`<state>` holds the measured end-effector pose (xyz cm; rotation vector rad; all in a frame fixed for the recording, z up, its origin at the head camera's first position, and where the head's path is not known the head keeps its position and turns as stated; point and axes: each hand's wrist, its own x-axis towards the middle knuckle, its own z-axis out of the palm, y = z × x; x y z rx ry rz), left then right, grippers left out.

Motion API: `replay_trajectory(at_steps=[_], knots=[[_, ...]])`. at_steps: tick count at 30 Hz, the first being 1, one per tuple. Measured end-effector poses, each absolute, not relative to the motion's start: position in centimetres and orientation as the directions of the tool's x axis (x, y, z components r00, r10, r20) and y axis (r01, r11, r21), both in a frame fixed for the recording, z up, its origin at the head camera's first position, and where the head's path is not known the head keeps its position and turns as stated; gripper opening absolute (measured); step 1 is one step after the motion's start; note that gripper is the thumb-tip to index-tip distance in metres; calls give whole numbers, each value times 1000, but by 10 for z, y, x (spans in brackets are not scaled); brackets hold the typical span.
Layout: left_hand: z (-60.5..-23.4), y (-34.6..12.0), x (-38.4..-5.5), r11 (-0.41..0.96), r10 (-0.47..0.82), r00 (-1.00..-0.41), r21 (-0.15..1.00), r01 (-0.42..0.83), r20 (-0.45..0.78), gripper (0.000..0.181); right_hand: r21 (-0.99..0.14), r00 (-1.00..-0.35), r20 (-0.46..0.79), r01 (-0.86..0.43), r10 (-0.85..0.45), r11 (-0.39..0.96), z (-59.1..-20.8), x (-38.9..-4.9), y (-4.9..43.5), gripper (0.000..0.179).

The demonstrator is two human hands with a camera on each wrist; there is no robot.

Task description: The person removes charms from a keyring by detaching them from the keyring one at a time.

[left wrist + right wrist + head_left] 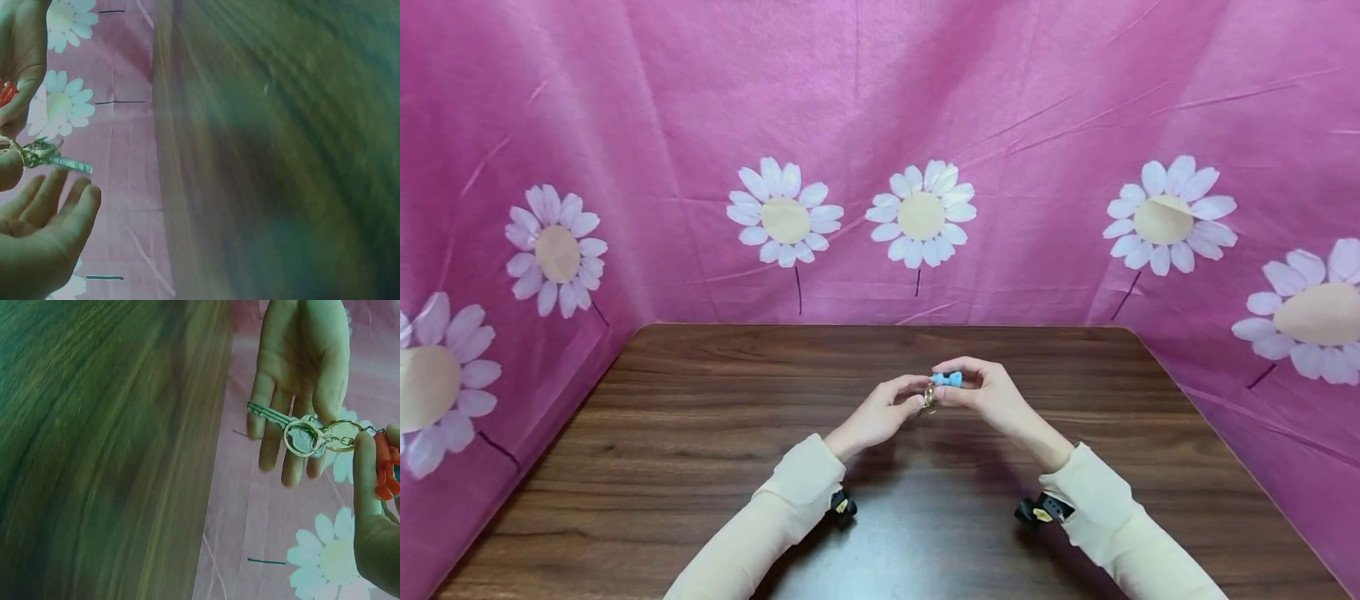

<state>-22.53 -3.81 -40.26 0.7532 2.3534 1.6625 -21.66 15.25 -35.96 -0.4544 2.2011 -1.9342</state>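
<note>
Above the middle of the table, both hands hold a bunch of keys together. My left hand (880, 412) pinches the ring end of the keys (269, 414) with its thumb, its other fingers stretched out beneath in the right wrist view. A gold key ring (340, 450) and a short chain join the keys to a small charm (949, 379), blue in the head view and red-orange in the wrist views. My right hand (1000, 400) grips the charm and the ring's near side between thumb and fingers. Part of the charm is hidden by those fingers.
The hands are over a dark wood-grain table (700, 400). A pink curtain (865, 100) printed with white daisies encloses its back and sides. Small black cameras (844, 506) sit under the cream sleeves (790, 492) at both wrists.
</note>
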Motion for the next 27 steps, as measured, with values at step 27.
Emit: replay_trajectory(at_steps=[27], knots=[[-392,-43,-220,110,353,-927,978,179,130,20,-975,-956,52,-111,-290,190,-369,-217,158,35]])
